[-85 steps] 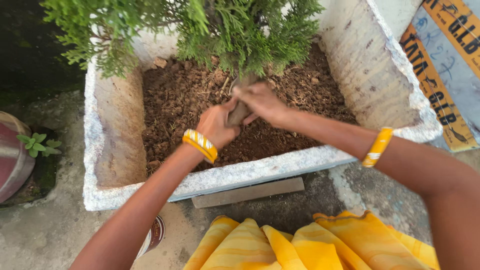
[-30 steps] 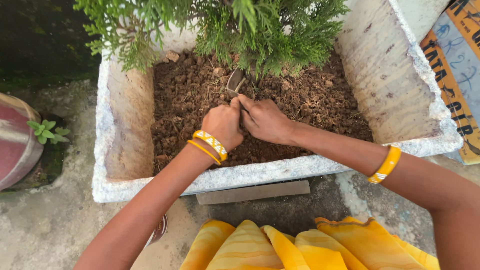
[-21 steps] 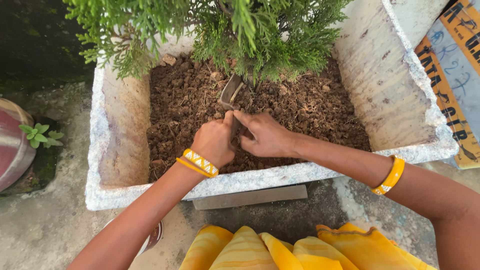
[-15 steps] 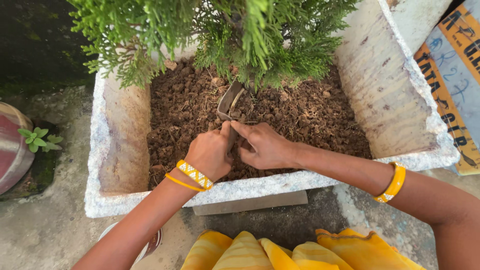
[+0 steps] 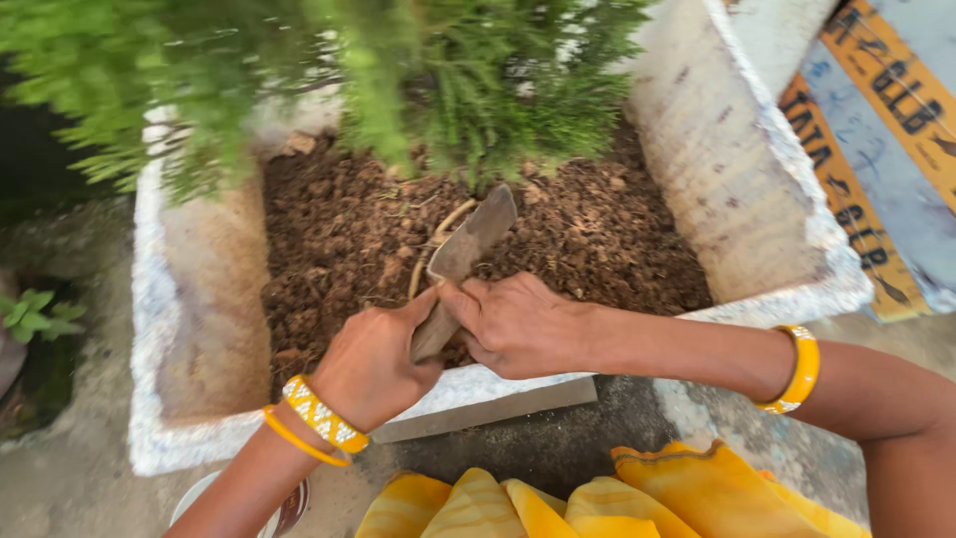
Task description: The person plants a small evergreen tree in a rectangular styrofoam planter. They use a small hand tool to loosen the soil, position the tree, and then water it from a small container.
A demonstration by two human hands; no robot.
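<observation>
My left hand point(image 5: 373, 364) and my right hand point(image 5: 518, 324) both grip a flat, dirty metal digging tool point(image 5: 468, 249) over the near part of a white foam planter box point(image 5: 199, 299). The blade points up and away, lifted above the brown soil point(image 5: 597, 239). A bushy green plant point(image 5: 398, 70) grows at the far side of the box, its stem hidden behind foliage. Yellow bangles circle both wrists.
A blue and orange printed sheet point(image 5: 896, 149) lies to the right of the box. A small green seedling point(image 5: 35, 314) sits at the left edge. Yellow cloth point(image 5: 597, 498) covers my lap below. A flat grey slab point(image 5: 488, 408) lies under the box's near rim.
The hands have pulled back toward the near rim and raised the tool's blade out of the soil; the view has moved closer to the box.
</observation>
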